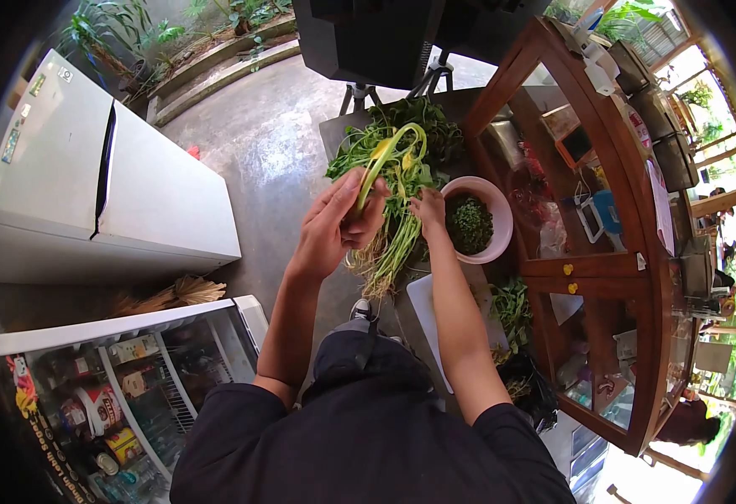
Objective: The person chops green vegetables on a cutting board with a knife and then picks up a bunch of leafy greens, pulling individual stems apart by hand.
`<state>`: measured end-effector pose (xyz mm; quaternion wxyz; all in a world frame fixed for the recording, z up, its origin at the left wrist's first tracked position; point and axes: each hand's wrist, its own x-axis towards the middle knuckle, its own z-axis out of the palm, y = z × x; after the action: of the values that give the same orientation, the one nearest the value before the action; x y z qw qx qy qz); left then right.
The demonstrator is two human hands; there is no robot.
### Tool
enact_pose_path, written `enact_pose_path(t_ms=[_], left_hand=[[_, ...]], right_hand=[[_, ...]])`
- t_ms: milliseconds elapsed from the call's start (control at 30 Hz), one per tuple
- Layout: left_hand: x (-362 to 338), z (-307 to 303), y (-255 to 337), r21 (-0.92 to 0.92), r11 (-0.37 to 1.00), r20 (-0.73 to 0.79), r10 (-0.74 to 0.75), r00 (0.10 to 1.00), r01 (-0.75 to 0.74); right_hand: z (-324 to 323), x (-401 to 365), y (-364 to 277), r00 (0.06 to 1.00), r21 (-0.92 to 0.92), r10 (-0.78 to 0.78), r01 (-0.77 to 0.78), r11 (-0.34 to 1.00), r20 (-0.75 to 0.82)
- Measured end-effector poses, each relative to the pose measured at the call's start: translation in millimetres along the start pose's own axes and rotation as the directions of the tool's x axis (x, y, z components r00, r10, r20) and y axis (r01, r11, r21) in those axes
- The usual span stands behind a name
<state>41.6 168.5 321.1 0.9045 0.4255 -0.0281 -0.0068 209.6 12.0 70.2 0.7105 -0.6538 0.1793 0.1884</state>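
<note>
My left hand (343,214) is closed around the lower end of a pale green leafy-vegetable stem (412,128), raised above the pile. The stem arches up and over to the right, with yellowed leaves along it. My right hand (428,210) is at the right side of the heap of leafy greens (397,227), its fingers curled onto the greens; the fingertips are partly hidden. Long stems and pale roots hang toward me from the heap. Just right of my right hand stands a pink basin (502,220) holding small picked green leaves.
A white cutting board (423,315) lies under my right forearm, with more greens (512,311) and a black plastic bag (529,391) beside it. A wooden glass-door cabinet (544,269) stands at right. A white fridge (158,176) and a display cooler (133,328) are at left; black speakers (368,42) stand ahead.
</note>
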Motion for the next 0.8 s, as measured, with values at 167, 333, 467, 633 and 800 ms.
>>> enact_pose_path(t_ms=[167,333,467,633,800], left_hand=[[5.8,-3.2,-17.8,0.013,1.0,-0.004,-0.001,1.0,0.001],[9.8,-6.7,-42.8,-0.037,0.999,-0.019,-0.015,1.0,0.015],[17.0,-7.3,-68.9,0.022,1.0,0.062,-0.008,0.998,0.007],[15.3,22.1,-92.9,0.137,0.982,0.022,-0.131,0.991,0.127],[6.7,48.1,-131.2,0.142,0.969,0.108,-0.216,0.97,0.2]], right_hand=[[5.7,-26.7,-39.4,0.998,-0.559,-0.056,0.065,0.827,0.033],[-1.3,-37.1,-45.5,0.842,-0.82,-0.534,0.358,0.447,0.077],[-15.7,-114.3,-107.1,0.888,0.065,-0.31,0.306,0.95,0.34],[-62.5,-217.0,-136.1,0.841,0.094,-0.463,0.456,0.885,0.281],[-105.6,-270.5,-123.5,0.789,-0.09,-0.568,0.599,0.795,0.236]])
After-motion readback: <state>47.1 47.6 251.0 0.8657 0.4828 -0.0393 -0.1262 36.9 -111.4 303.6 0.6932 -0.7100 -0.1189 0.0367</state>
